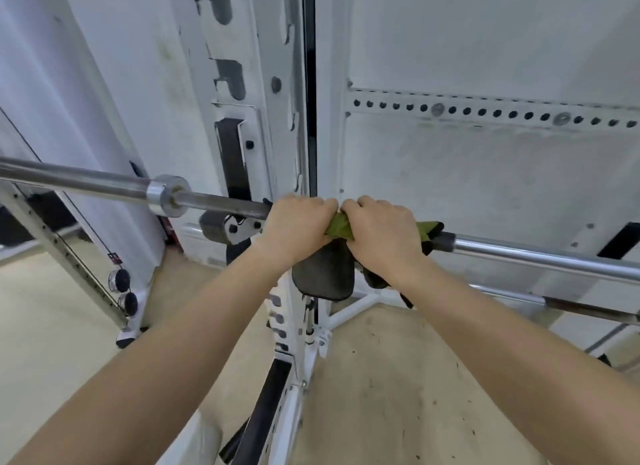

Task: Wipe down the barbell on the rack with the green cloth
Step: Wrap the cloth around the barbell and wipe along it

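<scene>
A steel barbell (221,202) runs from upper left to lower right across the white rack (277,142), with its collar at the left. The green cloth (337,226) is wrapped around the bar in the middle, and a corner of it shows beyond my right hand. My left hand (298,227) and my right hand (382,234) sit side by side, both closed over the cloth and the bar. The bar under my hands is hidden.
A black padded hook (323,274) of the rack hangs just below my hands. A second bar (571,303) lies lower at the right. White panels with a perforated strip (485,113) stand behind. A slanted rack leg (62,246) is at the left, on a beige floor.
</scene>
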A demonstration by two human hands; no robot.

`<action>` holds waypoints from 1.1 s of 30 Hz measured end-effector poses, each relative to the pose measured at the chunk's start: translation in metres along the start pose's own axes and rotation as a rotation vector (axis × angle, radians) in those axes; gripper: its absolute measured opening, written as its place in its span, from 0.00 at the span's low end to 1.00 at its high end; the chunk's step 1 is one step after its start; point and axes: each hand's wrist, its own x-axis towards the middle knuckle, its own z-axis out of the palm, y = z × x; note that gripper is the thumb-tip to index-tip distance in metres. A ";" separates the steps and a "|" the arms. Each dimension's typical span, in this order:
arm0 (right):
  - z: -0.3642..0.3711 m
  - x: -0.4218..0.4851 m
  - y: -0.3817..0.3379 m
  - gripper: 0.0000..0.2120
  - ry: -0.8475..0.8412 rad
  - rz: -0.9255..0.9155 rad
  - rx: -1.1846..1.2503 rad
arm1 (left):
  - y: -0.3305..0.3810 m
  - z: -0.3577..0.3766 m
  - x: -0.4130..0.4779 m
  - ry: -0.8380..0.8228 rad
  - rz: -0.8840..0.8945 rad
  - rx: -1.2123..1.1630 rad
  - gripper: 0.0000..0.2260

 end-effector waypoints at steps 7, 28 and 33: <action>-0.001 0.044 -0.059 0.12 -0.068 0.090 0.359 | -0.069 -0.035 -0.027 -0.109 -0.062 0.082 0.06; 0.009 0.131 -0.214 0.31 -0.177 -0.267 -0.013 | -0.091 0.099 -0.142 0.463 -1.405 -1.805 0.05; -0.008 0.130 -0.199 0.14 -0.039 -0.102 0.035 | -0.100 0.087 -0.117 0.589 -1.740 -2.334 0.09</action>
